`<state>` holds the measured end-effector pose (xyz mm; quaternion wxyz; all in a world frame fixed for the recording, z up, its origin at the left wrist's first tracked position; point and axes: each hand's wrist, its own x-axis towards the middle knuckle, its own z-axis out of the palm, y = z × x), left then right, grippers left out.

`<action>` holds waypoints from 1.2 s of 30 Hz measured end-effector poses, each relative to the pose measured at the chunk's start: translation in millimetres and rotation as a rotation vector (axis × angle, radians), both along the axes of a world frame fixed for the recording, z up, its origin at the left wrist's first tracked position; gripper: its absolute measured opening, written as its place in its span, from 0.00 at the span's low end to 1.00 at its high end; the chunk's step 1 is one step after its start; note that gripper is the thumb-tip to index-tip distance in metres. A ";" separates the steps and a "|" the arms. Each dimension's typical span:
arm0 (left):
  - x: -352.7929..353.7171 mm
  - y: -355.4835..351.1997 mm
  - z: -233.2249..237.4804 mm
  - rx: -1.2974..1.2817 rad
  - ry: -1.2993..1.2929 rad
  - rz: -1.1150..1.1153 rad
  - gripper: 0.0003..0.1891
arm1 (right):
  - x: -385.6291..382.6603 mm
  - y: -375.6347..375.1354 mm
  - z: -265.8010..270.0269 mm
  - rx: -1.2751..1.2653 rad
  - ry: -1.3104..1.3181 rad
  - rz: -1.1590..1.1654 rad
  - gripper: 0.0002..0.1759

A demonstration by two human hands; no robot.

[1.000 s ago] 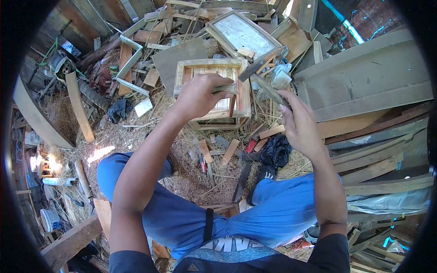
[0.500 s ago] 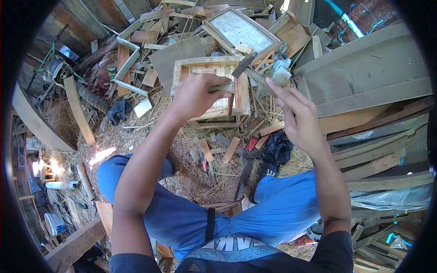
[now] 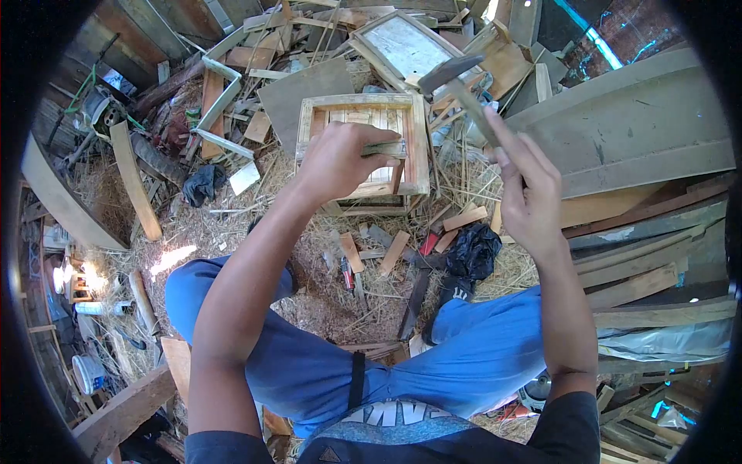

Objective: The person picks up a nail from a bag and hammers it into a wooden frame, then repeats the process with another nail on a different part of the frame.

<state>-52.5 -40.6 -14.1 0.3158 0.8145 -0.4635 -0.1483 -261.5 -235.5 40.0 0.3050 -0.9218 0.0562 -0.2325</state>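
In the head view my left hand (image 3: 340, 158) is closed, pinching a short wooden strip (image 3: 386, 148) between thumb and fingers. The strip lies over a box-like wooden frame (image 3: 421, 143) with slats inside; whether it touches the frame's wood is hard to tell. My right hand (image 3: 533, 189) is wrapped round the handle of a hammer (image 3: 473, 108). The dark hammer head points up and to the left, apart from the strip and the frame. Part of the frame is hidden behind my left hand and forearm.
A framed panel (image 3: 406, 48) leans among scrap wood at the back. Long boards (image 3: 634, 124) are stacked on the right. A black plastic bag (image 3: 473, 251), a red-handled tool (image 3: 347, 274) and wood offcuts (image 3: 394, 254) lie on the straw-covered ground before my legs.
The hammer in my right hand has risen and moved right, away from the strip. My left hand holds the strip in nearly the same place.
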 end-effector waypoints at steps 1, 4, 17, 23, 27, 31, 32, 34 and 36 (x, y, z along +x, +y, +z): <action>0.9 0.5 -1.7 -0.020 0.000 -0.009 0.21 | -0.5 -0.8 -3.7 -0.029 -0.026 0.017 0.47; -0.2 0.1 1.4 -0.037 -0.021 -0.015 0.21 | -5.4 2.9 -3.5 -0.181 0.118 0.008 0.48; 2.5 -1.9 -1.1 -0.040 -0.030 -0.029 0.21 | -7.8 4.5 -2.6 -0.213 0.276 -0.030 0.49; 3.1 -2.1 -4.1 -0.036 -0.010 -0.009 0.21 | -7.1 4.9 -5.5 -0.154 0.089 0.022 0.47; 0.0 -1.5 3.9 -0.057 -0.056 -0.019 0.20 | -7.3 4.0 -4.3 -0.249 0.304 -0.010 0.48; 0.3 -0.8 -1.5 -0.054 -0.038 -0.022 0.20 | -0.3 4.7 -3.3 0.052 -0.024 0.021 0.47; 0.7 -0.5 -2.3 -0.060 -0.056 -0.022 0.20 | 0.5 6.6 -2.3 0.097 -0.088 -0.006 0.47; 0.1 -0.3 -1.8 -0.064 -0.032 -0.026 0.20 | -5.8 3.3 -2.4 -0.022 0.125 0.013 0.47; 2.6 -2.3 -0.6 -0.073 -0.013 -0.025 0.20 | -6.5 -0.9 -2.8 -0.146 0.335 0.036 0.46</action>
